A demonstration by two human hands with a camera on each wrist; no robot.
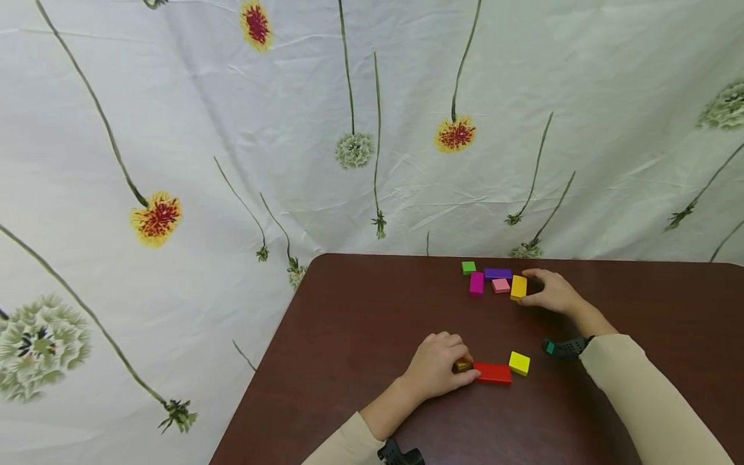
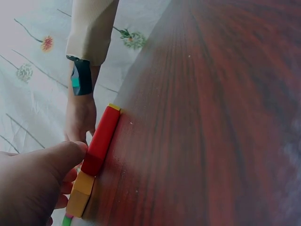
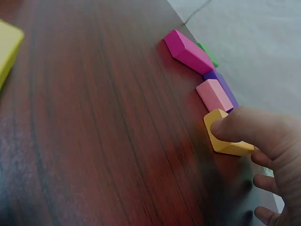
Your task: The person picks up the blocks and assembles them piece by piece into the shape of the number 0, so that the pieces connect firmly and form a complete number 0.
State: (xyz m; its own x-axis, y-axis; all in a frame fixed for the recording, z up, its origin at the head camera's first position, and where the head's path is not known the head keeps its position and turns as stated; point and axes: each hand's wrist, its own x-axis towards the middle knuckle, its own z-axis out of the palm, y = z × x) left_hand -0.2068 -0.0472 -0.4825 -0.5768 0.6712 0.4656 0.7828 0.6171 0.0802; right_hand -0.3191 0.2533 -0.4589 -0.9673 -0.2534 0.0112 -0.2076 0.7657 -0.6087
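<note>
In the head view, my left hand (image 1: 437, 365) is at the near group of blocks, its fingers and thumb round a small orange block (image 2: 81, 194). Its thumb tip touches the end of a long red block (image 1: 493, 373), which lies flat against the orange one. A yellow block (image 1: 520, 363) sits at the red block's other end. Farther back, my right hand (image 1: 552, 294) pinches a yellow-orange block (image 3: 225, 141) between thumb and fingers. Beside that block are a pink block (image 3: 214, 94), a purple block (image 1: 497, 274), a magenta block (image 1: 476, 283) and a green block (image 1: 468, 267).
The blocks lie on a dark brown table (image 1: 349, 323), the far group close to its back edge. Behind and to the left hangs a white cloth (image 1: 290, 129) with printed flowers. Dark bands (image 1: 566, 347) circle both wrists.
</note>
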